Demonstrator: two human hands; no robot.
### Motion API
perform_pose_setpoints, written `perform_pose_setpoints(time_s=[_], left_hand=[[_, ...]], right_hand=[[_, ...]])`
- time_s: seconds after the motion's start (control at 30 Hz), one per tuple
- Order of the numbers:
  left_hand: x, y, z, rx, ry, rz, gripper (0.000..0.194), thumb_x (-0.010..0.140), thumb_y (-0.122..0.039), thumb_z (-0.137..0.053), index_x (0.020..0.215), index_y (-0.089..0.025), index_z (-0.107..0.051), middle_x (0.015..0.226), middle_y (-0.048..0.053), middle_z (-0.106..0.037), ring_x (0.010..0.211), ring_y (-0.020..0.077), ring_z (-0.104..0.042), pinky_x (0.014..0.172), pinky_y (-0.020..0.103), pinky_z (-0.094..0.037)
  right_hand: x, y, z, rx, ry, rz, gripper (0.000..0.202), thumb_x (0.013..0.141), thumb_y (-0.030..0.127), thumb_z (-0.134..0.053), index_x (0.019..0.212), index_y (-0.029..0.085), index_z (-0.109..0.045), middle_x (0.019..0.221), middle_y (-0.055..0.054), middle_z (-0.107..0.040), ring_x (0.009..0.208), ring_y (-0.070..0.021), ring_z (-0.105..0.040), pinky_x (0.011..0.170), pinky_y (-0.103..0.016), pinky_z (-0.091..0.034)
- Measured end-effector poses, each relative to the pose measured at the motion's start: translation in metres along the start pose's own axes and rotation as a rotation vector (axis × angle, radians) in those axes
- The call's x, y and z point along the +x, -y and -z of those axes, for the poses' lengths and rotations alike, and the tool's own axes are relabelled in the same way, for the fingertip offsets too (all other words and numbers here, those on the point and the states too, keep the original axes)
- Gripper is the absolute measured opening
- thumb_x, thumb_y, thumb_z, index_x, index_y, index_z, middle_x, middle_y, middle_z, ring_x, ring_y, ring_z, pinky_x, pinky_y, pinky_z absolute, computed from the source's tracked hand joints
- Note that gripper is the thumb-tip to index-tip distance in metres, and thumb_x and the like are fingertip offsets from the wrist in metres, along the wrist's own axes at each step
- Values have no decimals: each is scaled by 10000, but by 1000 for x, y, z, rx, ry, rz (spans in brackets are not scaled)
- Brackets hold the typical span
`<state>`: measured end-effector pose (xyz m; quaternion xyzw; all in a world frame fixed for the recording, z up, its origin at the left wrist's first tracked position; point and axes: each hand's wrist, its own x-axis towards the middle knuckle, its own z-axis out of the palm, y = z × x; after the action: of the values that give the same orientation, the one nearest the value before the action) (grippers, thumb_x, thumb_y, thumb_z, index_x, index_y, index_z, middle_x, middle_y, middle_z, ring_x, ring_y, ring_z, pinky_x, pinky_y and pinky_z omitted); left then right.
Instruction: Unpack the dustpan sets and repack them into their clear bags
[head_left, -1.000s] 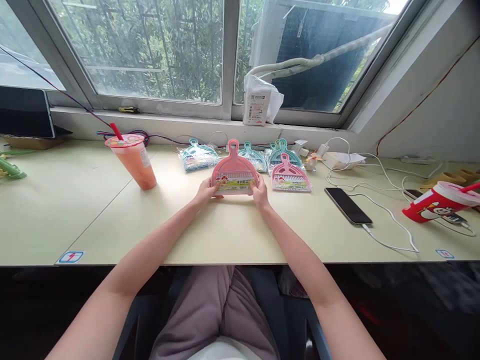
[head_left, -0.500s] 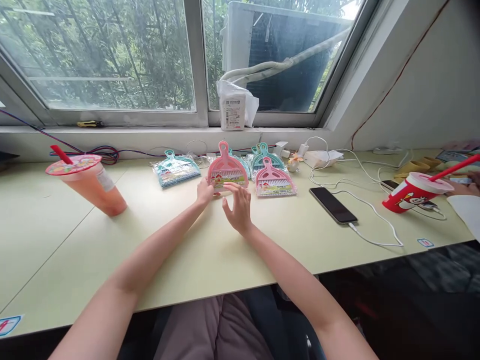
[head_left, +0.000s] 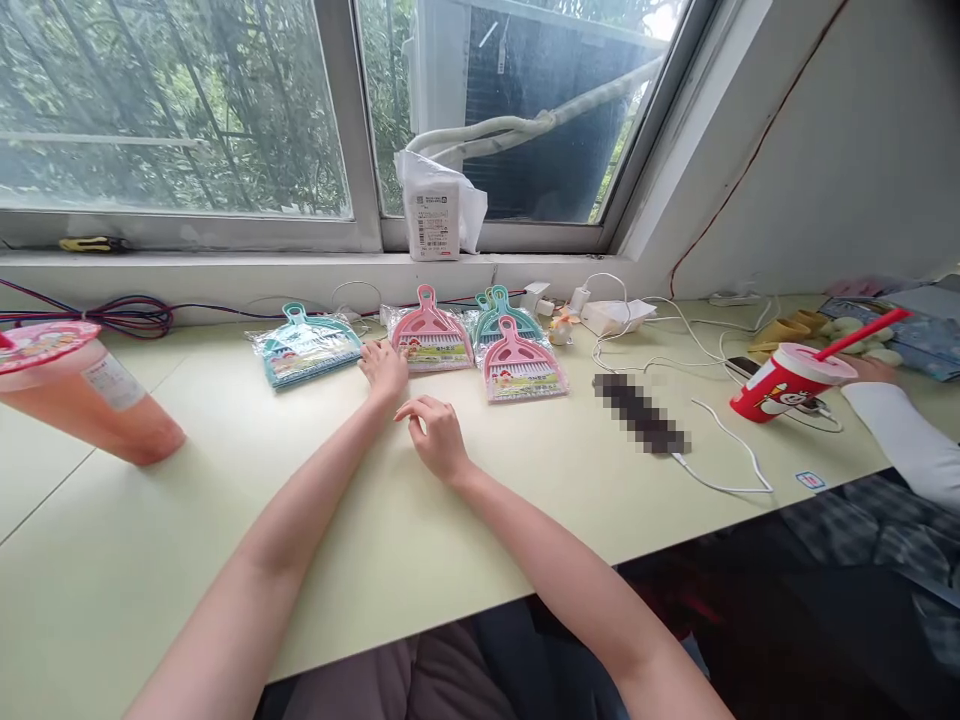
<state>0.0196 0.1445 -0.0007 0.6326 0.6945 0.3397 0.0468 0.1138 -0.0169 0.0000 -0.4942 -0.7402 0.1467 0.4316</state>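
Between two packaged dustpan-and-brush sets, my left hand (head_left: 385,370) rests with its fingers apart and nothing visible in it. To its right, the pink set (head_left: 433,340) lies close to the fingers. On the other side is a teal set (head_left: 311,347) in clear wrapping. My right hand (head_left: 437,432) is loosely bent above the table, nearer to me, its fingers stretched left and nothing in them. A second pink set (head_left: 523,368) lies further right, overlapping teal sets (head_left: 504,312) behind it.
A tilted-looking cup of orange drink (head_left: 97,400) stands at the left. On the right are a pixelated dark object (head_left: 641,412) with a white cable and a red cup (head_left: 784,385). A co-worker's sleeve (head_left: 896,430) shows beyond. Bundled wires (head_left: 131,315) lie along the window wall.
The pink set that stood upright by my hands now lies back among the others, released. My left hand has spread beside it, and my right hand has drawn back. The view has turned right.
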Motion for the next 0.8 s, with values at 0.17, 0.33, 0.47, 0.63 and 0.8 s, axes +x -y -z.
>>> perform_pose_setpoints(time_s=[0.17,0.33,0.47,0.63,0.8], left_hand=[[-4,-1,-14,-111,-9,29,450,890,-249,-505,1312,-118,-419,1432,260,-396,1341,401,-376,1032,548,-365],[-3,-5,-16,-196,4,-10,568,880,-201,-474,1411,-105,-295,1425,276,-402,1375,378,-369,1061,534,-346],[-2,-6,-15,-188,-18,13,575,880,-202,-451,1421,-89,-291,1421,280,-405,1367,385,-373,1058,548,-342],[-6,-8,-10,-184,-52,10,574,884,-235,-472,1419,-93,-318,1429,272,-396,1363,388,-370,1066,539,-333],[-21,-15,2,-169,-247,-253,507,933,-285,-439,1419,-176,-348,1549,210,-265,1464,323,-201,1163,558,-128]], right_hand=[[1,0,-2,20,17,2,345,872,44,-437,923,261,-700,1023,15,-698,979,-154,-635,880,-303,-380],[0,2,-3,24,59,-36,356,876,49,-427,886,267,-709,966,13,-713,933,-158,-643,889,-307,-382],[0,3,-3,3,55,-65,348,872,67,-439,867,276,-716,918,17,-724,928,-165,-640,960,-342,-350],[-1,3,-3,-15,38,-82,348,866,75,-438,862,281,-718,906,22,-729,930,-163,-631,1019,-375,-310],[-3,4,-2,-8,35,-75,365,859,70,-431,881,294,-718,918,30,-732,924,-160,-631,1034,-379,-303]])
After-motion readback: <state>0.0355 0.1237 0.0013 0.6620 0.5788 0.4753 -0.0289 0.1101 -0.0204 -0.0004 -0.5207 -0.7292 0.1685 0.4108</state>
